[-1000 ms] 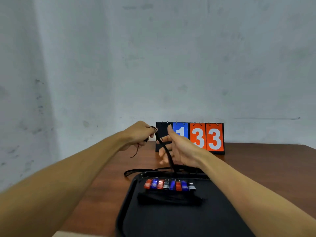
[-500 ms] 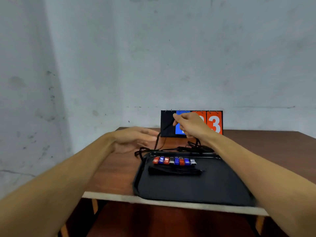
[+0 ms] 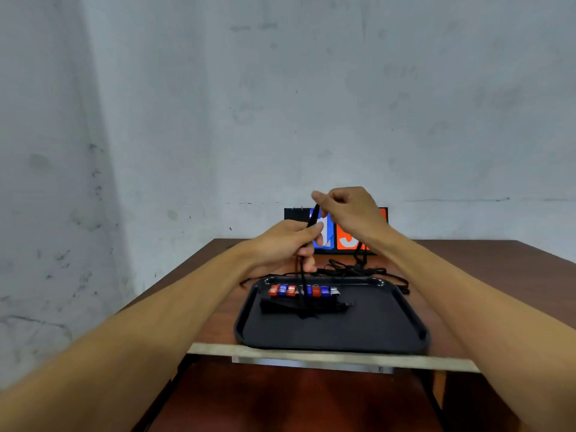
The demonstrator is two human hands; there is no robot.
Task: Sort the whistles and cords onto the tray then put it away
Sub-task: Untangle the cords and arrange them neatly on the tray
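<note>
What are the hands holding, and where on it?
A black cord: the right hand pinches its upper part, the left hand grips it lower down.

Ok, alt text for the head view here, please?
The left hand and right hand hold a black cord up above a black tray carrying a row of whistles and bundled cords. Loose cords lie behind it on the table.

Bare room — stained wall [image 3: 187, 120], wooden table [image 3: 498, 263]

The right hand [image 3: 349, 210] and left hand [image 3: 280, 244] hide most of the score board [image 3: 296, 215] behind their fingers, the black cord [image 3: 314, 215] slips out of sight inside the left fingers, and the whistles [image 3: 304, 290] below look small and blurry.
</note>
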